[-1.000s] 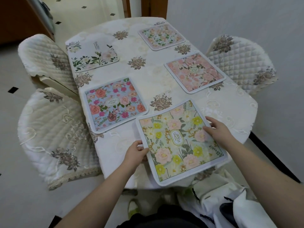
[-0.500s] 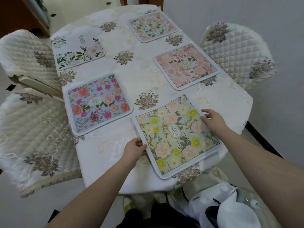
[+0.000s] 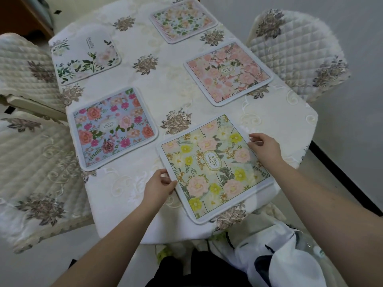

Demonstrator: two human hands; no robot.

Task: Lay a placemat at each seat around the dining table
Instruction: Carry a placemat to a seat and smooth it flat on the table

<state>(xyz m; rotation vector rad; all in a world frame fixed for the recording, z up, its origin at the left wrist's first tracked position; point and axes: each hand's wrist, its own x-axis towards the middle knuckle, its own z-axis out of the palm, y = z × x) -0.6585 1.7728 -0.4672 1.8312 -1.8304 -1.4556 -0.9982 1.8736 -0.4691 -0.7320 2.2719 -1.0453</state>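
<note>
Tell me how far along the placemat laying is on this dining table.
Four placemats already lie flat: the blue floral placemat, the white leafy placemat, the pink floral placemat and the far pale floral placemat. The fifth, the yellow Garden placemat, is in hand: the left hand and right hand grip its side edges at the near end, slightly askew. Left: square it and let go.

– How do the arms lie?
– Both bare forearms reach forward, converging slightly.
– And the left hand (image 3: 159, 184)?
– Fingers curled, thumb on top, pinching.
– The right hand (image 3: 264, 149)?
– Knuckles up, fingers bent, fingertips pressing down.
</note>
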